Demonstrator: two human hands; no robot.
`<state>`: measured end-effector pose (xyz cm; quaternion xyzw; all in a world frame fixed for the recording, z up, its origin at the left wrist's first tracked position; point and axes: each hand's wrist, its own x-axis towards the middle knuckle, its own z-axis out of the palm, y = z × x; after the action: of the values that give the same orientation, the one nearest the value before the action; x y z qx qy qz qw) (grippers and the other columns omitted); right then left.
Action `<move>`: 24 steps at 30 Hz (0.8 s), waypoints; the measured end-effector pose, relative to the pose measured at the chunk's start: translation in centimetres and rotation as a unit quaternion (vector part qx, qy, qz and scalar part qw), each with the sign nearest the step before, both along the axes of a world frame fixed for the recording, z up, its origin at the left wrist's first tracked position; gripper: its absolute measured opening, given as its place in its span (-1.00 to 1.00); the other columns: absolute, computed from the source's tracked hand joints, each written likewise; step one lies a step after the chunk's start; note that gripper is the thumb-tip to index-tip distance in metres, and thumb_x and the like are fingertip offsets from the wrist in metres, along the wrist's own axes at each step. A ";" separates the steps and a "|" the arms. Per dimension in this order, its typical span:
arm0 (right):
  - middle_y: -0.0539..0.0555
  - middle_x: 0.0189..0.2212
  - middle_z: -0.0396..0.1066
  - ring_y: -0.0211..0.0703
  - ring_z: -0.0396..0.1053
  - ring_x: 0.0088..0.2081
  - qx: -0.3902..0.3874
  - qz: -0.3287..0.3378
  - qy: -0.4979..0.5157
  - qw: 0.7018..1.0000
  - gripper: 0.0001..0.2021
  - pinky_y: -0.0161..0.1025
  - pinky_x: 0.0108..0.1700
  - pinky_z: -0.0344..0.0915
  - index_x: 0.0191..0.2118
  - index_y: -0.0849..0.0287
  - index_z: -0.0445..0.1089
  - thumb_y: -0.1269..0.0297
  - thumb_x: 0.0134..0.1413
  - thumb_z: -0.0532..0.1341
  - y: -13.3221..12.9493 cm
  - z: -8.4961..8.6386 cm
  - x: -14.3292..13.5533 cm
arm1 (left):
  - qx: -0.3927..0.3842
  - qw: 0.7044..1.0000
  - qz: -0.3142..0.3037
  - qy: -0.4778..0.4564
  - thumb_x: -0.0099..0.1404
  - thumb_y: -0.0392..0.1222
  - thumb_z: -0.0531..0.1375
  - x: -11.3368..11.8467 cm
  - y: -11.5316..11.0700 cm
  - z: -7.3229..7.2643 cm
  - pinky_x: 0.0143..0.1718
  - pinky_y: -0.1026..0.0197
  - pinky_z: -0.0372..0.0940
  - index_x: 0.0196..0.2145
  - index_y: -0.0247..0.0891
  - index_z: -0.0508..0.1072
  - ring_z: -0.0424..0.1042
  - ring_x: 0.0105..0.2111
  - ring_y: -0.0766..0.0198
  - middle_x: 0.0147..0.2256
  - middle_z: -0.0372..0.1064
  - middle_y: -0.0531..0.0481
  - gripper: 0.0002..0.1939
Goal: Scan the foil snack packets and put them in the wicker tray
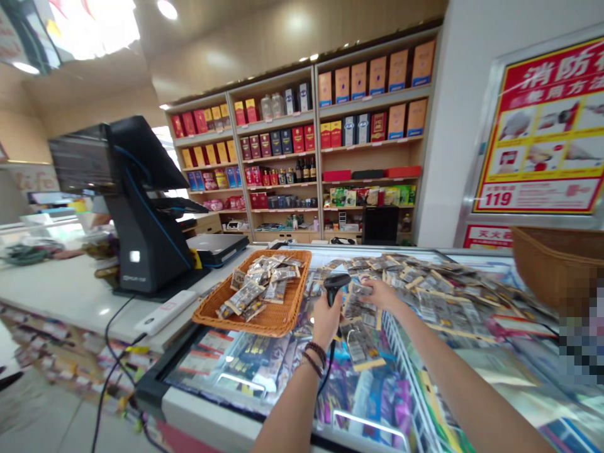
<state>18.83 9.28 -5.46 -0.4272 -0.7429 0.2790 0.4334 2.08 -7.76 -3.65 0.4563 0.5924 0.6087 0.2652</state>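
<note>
My left hand (326, 316), with beaded bracelets at the wrist, is wrapped around the handle of a black barcode scanner (336, 281). The scanner's head tilts toward my right hand (381, 294), whose fingers pinch a small clear-and-tan packet (359, 292). Another loose packet (361, 343) lies below on the freezer's glass top. To the left, an orange wicker basket (292, 309) holds several similar packets (248, 296). More of these packets (450, 308) are spread in a pile to the right.
A point-of-sale terminal (141, 214) stands on the counter (70, 283) at left, beside a white power strip (165, 313) with black cables. The glass-topped freezer (212, 402) contains colourful packages. A brown basket (542, 264) sits at far right. Stocked shelves (283, 129) line the back wall.
</note>
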 end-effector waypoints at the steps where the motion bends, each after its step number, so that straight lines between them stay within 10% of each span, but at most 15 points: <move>1: 0.09 -0.36 0.60 0.21 0.58 -0.13 -0.014 -0.006 0.027 1.000 -0.67 0.05 0.00 0.46 -0.37 0.07 0.55 0.27 -0.38 0.57 -0.3 -0.1 0.3 | 0.003 1.000 0.001 0.001 0.27 0.47 0.21 0.0 0.1 -0.1 -0.54 0.26 0.26 -0.42 -0.16 0.32 0.37 -0.63 0.29 -0.59 0.32 0.08 -0.40; 10: 0.02 -0.28 0.63 0.02 0.61 -0.18 -0.211 0.021 0.427 0.879 -0.62 -0.10 -0.17 0.55 -0.17 0.01 0.50 0.24 -0.20 0.49 -3.2 -1.8 -0.3 | 0.043 0.998 -0.042 -0.008 0.26 0.48 0.21 0.5 0.1 -0.6 -0.56 0.27 0.23 -0.38 -0.17 0.32 0.32 -0.64 0.33 -0.58 0.28 0.11 -0.40; 24: 0.04 -0.30 0.63 0.05 0.60 -0.18 -0.171 -0.016 0.415 0.894 -0.42 -0.09 -0.17 0.53 -0.04 0.04 0.57 0.03 -0.29 0.55 -4.1 -2.2 -1.9 | 0.066 0.996 -0.043 0.030 0.30 0.46 0.19 0.9 -1.5 0.9 -0.54 0.28 0.19 -0.38 -0.18 0.36 0.29 -0.65 0.33 -0.64 0.28 0.11 -0.41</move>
<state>16.94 5.16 -7.68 -0.3523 -0.4296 0.5462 0.6269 3.01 -9.25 -2.71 0.5162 0.5382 0.6206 0.2425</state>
